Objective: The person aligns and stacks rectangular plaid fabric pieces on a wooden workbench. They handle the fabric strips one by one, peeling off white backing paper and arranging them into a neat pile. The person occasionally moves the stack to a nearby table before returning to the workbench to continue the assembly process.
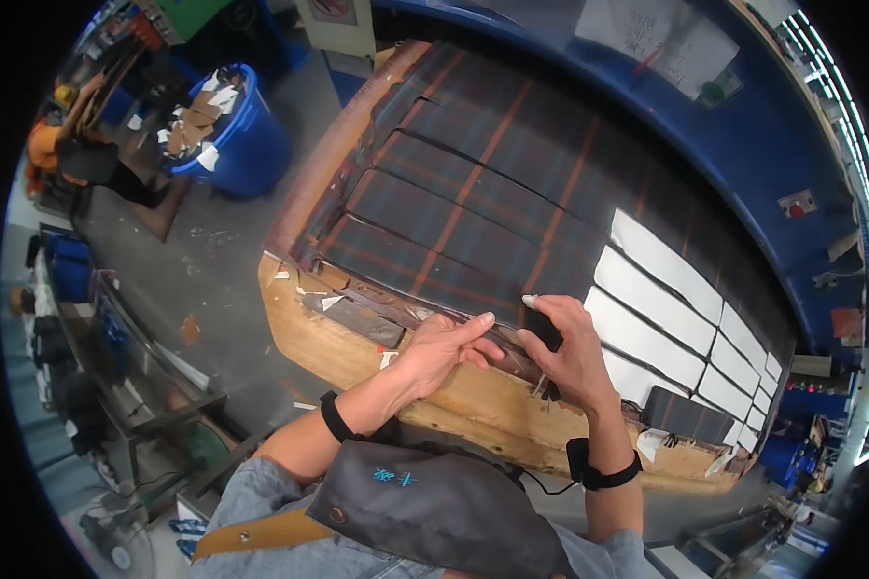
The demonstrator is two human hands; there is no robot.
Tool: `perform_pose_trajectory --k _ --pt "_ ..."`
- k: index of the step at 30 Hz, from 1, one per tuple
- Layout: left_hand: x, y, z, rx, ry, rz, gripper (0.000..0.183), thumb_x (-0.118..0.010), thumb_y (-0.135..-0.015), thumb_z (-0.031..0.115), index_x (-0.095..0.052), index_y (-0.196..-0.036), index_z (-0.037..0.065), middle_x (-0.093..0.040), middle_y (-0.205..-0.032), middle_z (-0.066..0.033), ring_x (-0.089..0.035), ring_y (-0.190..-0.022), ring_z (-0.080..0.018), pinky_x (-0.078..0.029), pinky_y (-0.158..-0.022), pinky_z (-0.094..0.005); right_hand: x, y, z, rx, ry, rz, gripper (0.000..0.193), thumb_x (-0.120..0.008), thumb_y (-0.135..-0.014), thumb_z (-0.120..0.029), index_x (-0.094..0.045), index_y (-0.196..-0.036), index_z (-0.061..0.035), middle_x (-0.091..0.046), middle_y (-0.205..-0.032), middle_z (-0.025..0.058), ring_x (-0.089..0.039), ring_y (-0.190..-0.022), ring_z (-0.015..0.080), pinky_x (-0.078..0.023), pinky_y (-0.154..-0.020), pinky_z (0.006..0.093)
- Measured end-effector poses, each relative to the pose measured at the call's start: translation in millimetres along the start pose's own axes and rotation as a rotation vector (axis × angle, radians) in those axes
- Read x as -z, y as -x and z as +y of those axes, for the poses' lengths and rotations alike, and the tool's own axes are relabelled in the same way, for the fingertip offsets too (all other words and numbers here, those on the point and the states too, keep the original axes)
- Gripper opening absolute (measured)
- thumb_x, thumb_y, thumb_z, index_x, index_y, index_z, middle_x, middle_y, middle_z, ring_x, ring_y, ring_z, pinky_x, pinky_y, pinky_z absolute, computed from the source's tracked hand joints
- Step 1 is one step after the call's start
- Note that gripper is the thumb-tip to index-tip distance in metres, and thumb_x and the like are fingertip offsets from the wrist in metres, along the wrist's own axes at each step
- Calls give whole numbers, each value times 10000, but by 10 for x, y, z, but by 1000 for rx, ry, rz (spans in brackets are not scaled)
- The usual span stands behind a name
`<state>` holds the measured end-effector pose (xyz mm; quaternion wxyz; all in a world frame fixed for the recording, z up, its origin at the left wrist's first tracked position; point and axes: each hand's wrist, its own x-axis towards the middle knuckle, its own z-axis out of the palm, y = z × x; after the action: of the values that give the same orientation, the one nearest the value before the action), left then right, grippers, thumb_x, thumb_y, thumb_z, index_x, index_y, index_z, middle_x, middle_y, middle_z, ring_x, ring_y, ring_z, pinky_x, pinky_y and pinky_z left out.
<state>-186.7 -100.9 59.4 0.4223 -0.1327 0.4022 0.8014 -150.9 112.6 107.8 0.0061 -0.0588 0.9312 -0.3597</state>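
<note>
My left hand (444,354) hovers over the front edge of the bench, its thumb stretched to the right and its fingers loosely apart, with nothing seen in it. Just to its right, my right hand (574,352) is curled, thumb and fingers around a small black piece (544,328) whose kind I cannot make out. Beyond both hands lie dark plaid panels (434,227) in long strips, side by side with narrow gaps. White panels (657,294) lie in rows right of my right hand. A loose dark plaid piece (686,415) rests near the front edge.
The wooden bench (492,425) has a worn front edge with scraps along it. A blue wall (763,164) runs behind. At the far left stand a blue bin (251,145) full of scraps and a person in orange (53,150). A metal rack (135,386) stands at the left.
</note>
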Motion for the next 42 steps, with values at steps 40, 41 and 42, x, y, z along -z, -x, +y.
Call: perform_pose_trajectory --k 40,41,42 --pt "68 133 331 270 -669 -195 589 -536 -1002 490 -634 -1127 -77 -727 -970 -165 -731 -765 -201 -552 -536 -260 -44 -33 6 125 304 57 579 -704 -714 14 -587 -1277 -48 -556 -1275 144 -549 -1176 341 -435 -1002 453" --pt "83 207 404 301 -720 -218 621 -529 -998 514 -623 -1153 -80 -730 -983 -165 -735 -774 -197 -551 -536 -256 -30 2 9 81 302 44 582 -702 -710 21 -591 -1276 -55 -556 -1270 142 -557 -1167 336 -437 -998 456" --pt "93 245 459 331 -771 -242 654 -523 -993 538 -613 -1180 -83 -733 -997 -165 -738 -782 -193 -549 -535 -252 -23 21 45 86 320 52 588 -691 -709 39 -591 -1279 -64 -556 -1269 142 -558 -1165 340 -443 -994 454"
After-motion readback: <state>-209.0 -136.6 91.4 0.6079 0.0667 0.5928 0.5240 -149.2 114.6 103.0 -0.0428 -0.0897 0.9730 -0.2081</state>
